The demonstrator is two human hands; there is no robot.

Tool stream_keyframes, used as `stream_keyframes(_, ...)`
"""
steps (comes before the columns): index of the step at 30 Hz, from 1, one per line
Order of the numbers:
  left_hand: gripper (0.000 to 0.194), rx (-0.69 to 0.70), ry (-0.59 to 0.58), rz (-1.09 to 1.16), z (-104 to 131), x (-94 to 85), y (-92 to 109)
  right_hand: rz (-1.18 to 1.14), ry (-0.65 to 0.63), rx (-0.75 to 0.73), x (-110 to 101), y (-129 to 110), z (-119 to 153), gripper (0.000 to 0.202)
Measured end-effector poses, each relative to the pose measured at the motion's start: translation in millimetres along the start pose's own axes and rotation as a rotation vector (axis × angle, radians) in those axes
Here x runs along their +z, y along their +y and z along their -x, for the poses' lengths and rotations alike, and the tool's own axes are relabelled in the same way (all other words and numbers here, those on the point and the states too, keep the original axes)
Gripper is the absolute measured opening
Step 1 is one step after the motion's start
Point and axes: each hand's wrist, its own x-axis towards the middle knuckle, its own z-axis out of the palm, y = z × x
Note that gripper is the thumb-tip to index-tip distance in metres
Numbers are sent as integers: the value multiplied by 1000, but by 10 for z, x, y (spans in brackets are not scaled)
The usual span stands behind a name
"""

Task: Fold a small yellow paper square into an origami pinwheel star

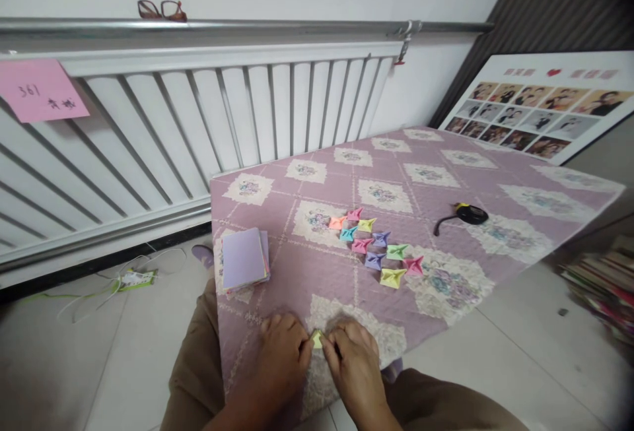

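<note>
My left hand [283,353] and my right hand [352,360] meet at the near edge of a table covered with a purple quilted cloth [436,203]. Together their fingertips pinch a small yellow-green folded paper piece [317,339], most of it hidden under the fingers. Farther out on the cloth lies a cluster of several finished folded paper shapes [377,246] in pink, orange, teal, purple, green and yellow. A stack of coloured paper squares [244,259], purple on top, rests to the left near the table's edge.
A black and yellow tape measure [469,214] lies at the right of the cloth. A white radiator [208,114] stands behind, with glasses [162,10] on its rail and a pink note [39,90]. A photo board [539,111] leans at the right; books [601,282] are stacked on the floor.
</note>
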Motion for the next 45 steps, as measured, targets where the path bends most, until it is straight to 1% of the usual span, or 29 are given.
stream_keyframes(4, 12, -22, -11, -29, -17, -20, 27, 29, 28, 18, 8, -12, 0, 22)
stream_keyframes(8, 11, -43, -53, -52, -43, -28, 24, 30, 50, 38, 13, -19, -1, 23)
stream_keyframes(14, 12, -56, -90, -20, -95, -41, -15, 12, 48, 60, 58, -3, 16, 14)
stream_keyframes(20, 9, -23, -100, -17, -100, -53, -19, 4, 58, 69, 55, -9, 25, 9)
stream_keyframes(22, 10, 22, -112, -46, -88, -63, -22, -3, 52, 73, 37, -20, 20, 9)
stream_keyframes(23, 11, 72, -128, -67, -79, -74, -23, -6, 48, 76, 29, -24, 17, 10)
stream_keyframes(26, 15, 296, -183, -144, -37, -119, -27, -11, 46, 77, 17, -27, 18, 9)
stream_keyframes(28, 18, 414, -196, -199, -7, -137, -29, -14, 53, 70, 18, -23, 25, 8)
stream_keyframes(30, 20, 459, -197, -255, 16, -134, -32, -24, 56, 62, 20, -18, 34, 7)
stream_keyframes(34, 22, 473, -186, -319, 40, -108, -55, -41, 54, 69, 10, -10, 38, 8)
stream_keyframes(37, 28, 484, -183, -322, 67, -111, -99, -66, 50, 72, -9, 0, 27, 8)
stream_keyframes(39, 32, 469, -186, -299, 97, -113, -131, -90, 44, 60, -23, 4, 22, 7)
stream_keyframes(42, 31, 407, -164, -208, 141, -100, -160, -106, 41, 41, -48, -6, 24, 9)
stream_keyframes(45, 28, 278, -87, -29, 148, -87, -139, -103, 38, 44, -76, -28, 31, 9)
